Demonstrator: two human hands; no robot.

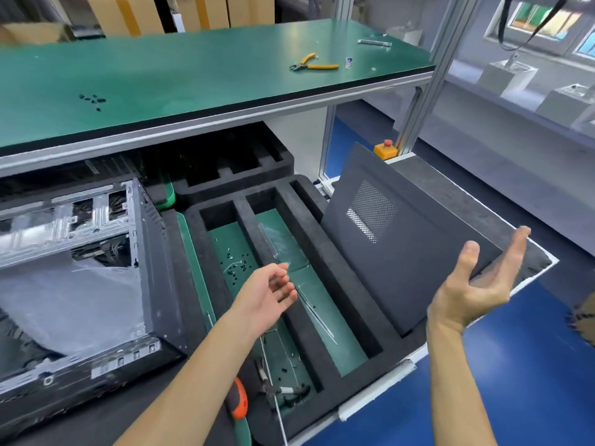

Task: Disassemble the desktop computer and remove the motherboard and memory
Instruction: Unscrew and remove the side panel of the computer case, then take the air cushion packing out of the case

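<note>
Lying nearest: orange-handled screwdriver (pixel 239 401) and pliers (pixel 283 390) are sitting at the near end of the foam tray (pixel 325 272).
L hand (pixel 264 296): hovering over tray's middle slots, palm facing right, fingers loosely curled, holding nothing.
R hand (pixel 473 286): supporting the black side panel (pixel 396 246) from below w/ palm up, fingers straight and spread, thumb up against panel's face.
Side panel: tilting, mesh vent facing up, near edge resting on tray's right rim.
Tray contents: small black screws (pixel 236 268) lying loose on green bottom, clear plastic strips alongside.
PC case (pixel 80 268): lying on its side at left, open, bare metal frame showing; can't tell if motherboard or memory is inside.
Upper shelf (pixel 180 82): green mat carrying a screw cluster (pixel 93 100) at left, yellow-handled pliers (pixel 314 64) at right.
</note>
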